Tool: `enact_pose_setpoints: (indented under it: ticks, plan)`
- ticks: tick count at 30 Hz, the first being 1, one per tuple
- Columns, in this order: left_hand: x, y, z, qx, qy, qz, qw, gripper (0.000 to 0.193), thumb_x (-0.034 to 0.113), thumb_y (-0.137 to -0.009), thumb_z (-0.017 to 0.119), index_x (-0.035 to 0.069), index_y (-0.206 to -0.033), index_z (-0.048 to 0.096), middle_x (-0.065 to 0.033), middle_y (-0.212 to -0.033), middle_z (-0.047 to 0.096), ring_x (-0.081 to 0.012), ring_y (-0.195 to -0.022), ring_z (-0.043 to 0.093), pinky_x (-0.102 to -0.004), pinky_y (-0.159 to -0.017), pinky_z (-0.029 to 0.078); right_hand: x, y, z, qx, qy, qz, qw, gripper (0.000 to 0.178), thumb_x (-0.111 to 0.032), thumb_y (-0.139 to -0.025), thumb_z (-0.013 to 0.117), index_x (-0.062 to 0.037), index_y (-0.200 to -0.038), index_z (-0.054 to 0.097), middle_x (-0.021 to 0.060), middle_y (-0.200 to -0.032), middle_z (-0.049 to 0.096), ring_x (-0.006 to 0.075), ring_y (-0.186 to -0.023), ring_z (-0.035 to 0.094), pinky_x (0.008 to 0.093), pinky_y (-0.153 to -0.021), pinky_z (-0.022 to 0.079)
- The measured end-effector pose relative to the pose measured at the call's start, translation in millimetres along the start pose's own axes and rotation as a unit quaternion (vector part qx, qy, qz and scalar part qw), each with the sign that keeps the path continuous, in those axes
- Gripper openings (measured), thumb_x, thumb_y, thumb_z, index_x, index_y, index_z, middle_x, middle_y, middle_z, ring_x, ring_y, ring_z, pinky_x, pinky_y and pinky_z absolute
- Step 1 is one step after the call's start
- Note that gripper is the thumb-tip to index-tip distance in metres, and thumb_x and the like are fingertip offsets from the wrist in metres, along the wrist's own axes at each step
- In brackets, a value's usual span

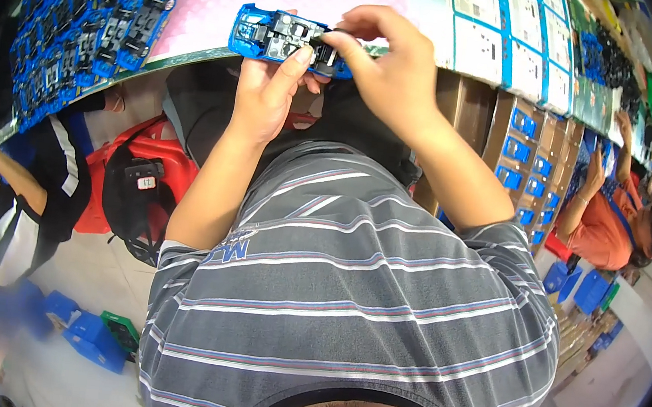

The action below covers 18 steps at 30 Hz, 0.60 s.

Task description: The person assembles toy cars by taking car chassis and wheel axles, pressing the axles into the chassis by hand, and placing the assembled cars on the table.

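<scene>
A blue toy car body with grey and black inner parts is held over the front edge of the bench. My left hand grips it from below, thumb across its near side and fingers underneath. At the car's right end, my right hand is bent over it, with thumb and fingertips pinched at a small black part. The fingers partly cover that part, so its exact shape is hidden. To the left, several similar blue car bodies lie in close rows on the bench.
A pink mat covers the bench ahead. White-and-blue trays stand right of it. Cartons with blue car parts are below right. A red stool holds a black bag. Co-workers sit left and right.
</scene>
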State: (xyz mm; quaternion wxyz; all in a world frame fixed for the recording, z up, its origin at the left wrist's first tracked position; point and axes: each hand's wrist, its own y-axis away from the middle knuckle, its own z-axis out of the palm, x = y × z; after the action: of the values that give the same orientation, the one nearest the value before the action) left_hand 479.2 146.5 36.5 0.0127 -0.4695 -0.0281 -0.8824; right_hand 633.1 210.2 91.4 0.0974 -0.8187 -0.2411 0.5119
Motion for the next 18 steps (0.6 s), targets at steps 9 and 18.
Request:
enact_pose_setpoints:
  ticks: [9,18]
  plan:
    - [-12,3,2,-0.013,-0.002,-0.029,0.999,0.053,0.013,-0.098,0.057,0.001,-0.144,0.034,-0.0132,-0.109,0.063,-0.0215,-0.083,0.065,-0.0304,-0.066,0.050,20,-4,-27,-0.002,0.033,-0.013,0.999,0.022,-0.014,-0.083,0.077,-0.0004,-0.099,0.069,0.0123,-0.089,0.071,0.0225,-0.079,0.069,0.0310,-0.073,0.054]
    - [-7,14,-3,0.021,0.040,-0.034,0.998,0.054,0.012,-0.097,0.061,0.001,-0.144,0.036,-0.0107,-0.106,0.064,-0.0174,-0.081,0.066,-0.0262,-0.064,0.051,90,-163,-83,-0.151,0.382,0.023,0.911,0.029,-0.012,-0.072,0.078,-0.0011,-0.098,0.071,0.0168,-0.085,0.071,0.0305,-0.080,0.069,0.0377,-0.074,0.054]
